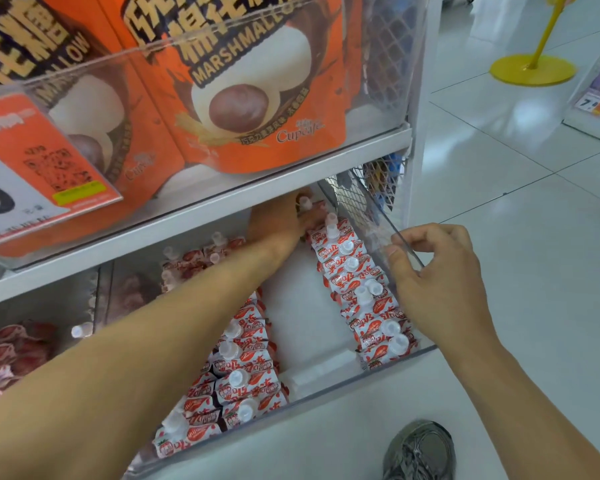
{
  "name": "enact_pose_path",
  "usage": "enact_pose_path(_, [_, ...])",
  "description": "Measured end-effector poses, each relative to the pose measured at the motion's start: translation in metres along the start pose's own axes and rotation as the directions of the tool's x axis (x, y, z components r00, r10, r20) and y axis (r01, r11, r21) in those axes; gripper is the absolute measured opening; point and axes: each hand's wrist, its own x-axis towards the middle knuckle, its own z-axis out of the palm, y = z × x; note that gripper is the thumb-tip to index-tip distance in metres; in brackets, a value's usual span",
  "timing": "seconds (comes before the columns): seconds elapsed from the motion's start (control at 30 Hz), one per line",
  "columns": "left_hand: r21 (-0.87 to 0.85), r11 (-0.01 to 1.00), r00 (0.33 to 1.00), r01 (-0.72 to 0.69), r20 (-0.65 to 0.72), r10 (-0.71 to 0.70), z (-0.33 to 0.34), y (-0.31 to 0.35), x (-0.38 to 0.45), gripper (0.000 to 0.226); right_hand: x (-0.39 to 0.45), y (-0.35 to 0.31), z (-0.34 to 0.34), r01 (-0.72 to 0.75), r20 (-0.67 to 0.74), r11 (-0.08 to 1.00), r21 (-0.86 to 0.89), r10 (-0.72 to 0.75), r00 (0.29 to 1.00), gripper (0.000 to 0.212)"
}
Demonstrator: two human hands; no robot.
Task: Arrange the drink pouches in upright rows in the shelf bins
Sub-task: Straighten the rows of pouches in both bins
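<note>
A clear bin (326, 391) on the lower shelf holds red-and-white drink pouches with white caps. One upright row (362, 289) runs along its right wall. A second row (236, 368) stands on the left, partly behind my left forearm. My left hand (281, 223) reaches deep under the upper shelf and grips a pouch (310, 207) at the back of the right row. My right hand (440, 275) pinches the top edge of the bin's clear right wall (407, 245), thumb inside, fingers curled over it.
The white upper shelf (194, 216) hangs low over the bin, loaded with orange marshmallow bags (257, 98) and a price tag (32, 178). Darker red pouches (18, 348) fill the bin to the left. A shoe (420, 452) stands on the tiled floor; a yellow stand (534, 69) is far right.
</note>
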Motion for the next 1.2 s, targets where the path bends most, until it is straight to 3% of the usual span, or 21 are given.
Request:
enact_pose_path(0.2, [-0.231,0.972,0.986,-0.042,0.145,0.077,-0.002,-0.015,-0.002,0.031,0.002,0.003,0.001,-0.013,0.013,1.0,0.007,0.012,1.0,0.012])
enact_pose_path(0.37, [-0.1,0.985,0.981,-0.141,0.121,0.153,0.01,-0.011,0.004,0.022,0.002,0.004,0.003,-0.004,0.001,1.0,0.01,0.004,1.0,0.013])
enact_pose_path(0.7, [-0.063,0.99,0.982,-0.125,0.135,0.133,0.019,-0.01,0.01,0.01,0.002,0.005,0.005,-0.007,-0.021,1.0,0.008,0.008,1.0,0.011])
enact_pose_path(0.8, [-0.034,0.982,0.959,-0.187,0.21,0.189,0.008,-0.016,0.006,0.013,0.001,0.002,0.002,-0.019,-0.001,0.999,0.031,0.019,1.0,0.011])
enact_pose_path(1.0, [0.25,0.947,0.961,-0.203,0.236,0.144,0.008,-0.022,-0.002,0.038,0.0,0.003,0.001,-0.026,0.014,0.999,0.028,0.026,1.0,0.012])
enact_pose_path(1.2, [0.202,0.957,0.973,-0.208,0.14,0.182,0.02,-0.023,0.006,0.026,0.002,0.004,0.002,-0.008,0.016,1.0,0.018,0.008,1.0,0.011])
